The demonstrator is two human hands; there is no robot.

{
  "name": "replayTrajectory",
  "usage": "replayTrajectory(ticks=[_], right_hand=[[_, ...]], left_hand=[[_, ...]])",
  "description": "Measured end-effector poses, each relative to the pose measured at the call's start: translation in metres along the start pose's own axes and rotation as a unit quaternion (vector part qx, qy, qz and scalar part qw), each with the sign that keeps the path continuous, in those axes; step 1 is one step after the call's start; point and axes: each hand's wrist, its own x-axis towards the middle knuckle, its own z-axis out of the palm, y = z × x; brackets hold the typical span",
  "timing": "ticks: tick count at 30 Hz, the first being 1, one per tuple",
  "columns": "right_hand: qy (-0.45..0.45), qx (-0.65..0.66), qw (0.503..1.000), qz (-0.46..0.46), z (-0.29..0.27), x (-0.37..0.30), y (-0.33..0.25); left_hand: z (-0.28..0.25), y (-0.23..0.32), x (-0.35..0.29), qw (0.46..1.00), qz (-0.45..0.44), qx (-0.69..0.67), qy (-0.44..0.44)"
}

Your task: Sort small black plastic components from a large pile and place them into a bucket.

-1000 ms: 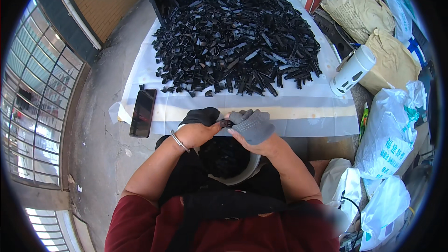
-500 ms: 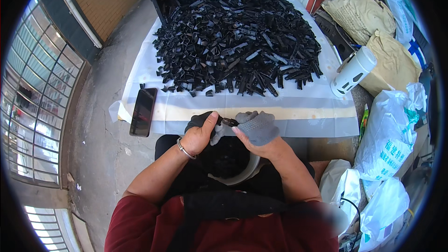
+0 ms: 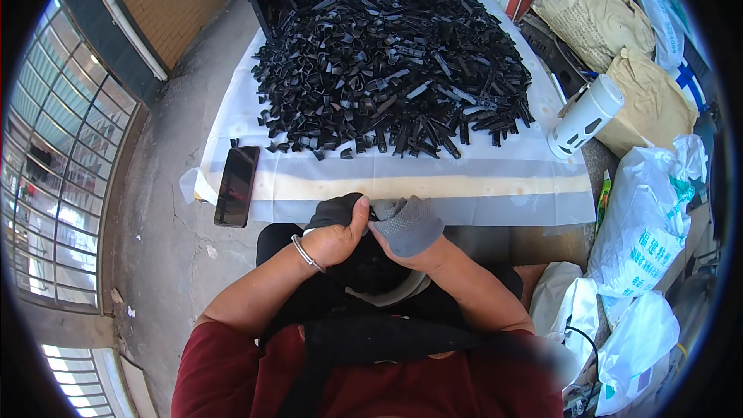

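Observation:
My left hand, partly covered by a black and grey glove and with a metal bangle at the wrist, is closed with its thumb raised. Against it presses my right hand, in a grey dotted glove, fingers curled. Between them both hands grip a small black plastic part, of which only a sliver shows. Below, between my knees, stands a light-rimmed bucket with dark contents. Beyond my hands a large heap of black plastic pieces covers much of the table.
The table wears a pale plastic sheet. A phone lies at its left edge; a white bottle stands at the right. Stuffed white sacks and tan sacks crowd the right side. A barred window is at the left.
My hands have come closer together, the right one moving left and slightly down. The black part that showed between them is now mostly hidden.

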Motion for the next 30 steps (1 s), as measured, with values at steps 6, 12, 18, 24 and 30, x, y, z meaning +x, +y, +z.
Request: replayTrajectory(ticks=[6,12,18,24,30], right_hand=[[-0.014,-0.107,0.983,0.146,-0.017,0.008,0.044],[-0.09,-0.258,0.948,0.167,-0.013,0.023,0.076],[-0.097,-0.206,0.957,0.178,-0.012,0.006,0.069],[-0.049,-0.051,0.981,0.182,-0.021,0.003,0.044],[-0.131,0.004,0.984,0.123,-0.024,0.005,0.02]], left_hand=[[-0.016,-0.05,0.029,0.959,0.051,0.26,0.098],[-0.004,-0.054,0.063,0.939,0.059,0.318,0.118],[0.0,-0.057,0.075,0.928,0.014,0.36,0.091],[-0.005,-0.067,0.068,0.925,0.044,0.358,0.116],[-0.014,-0.024,0.039,0.977,0.035,0.207,0.032]])
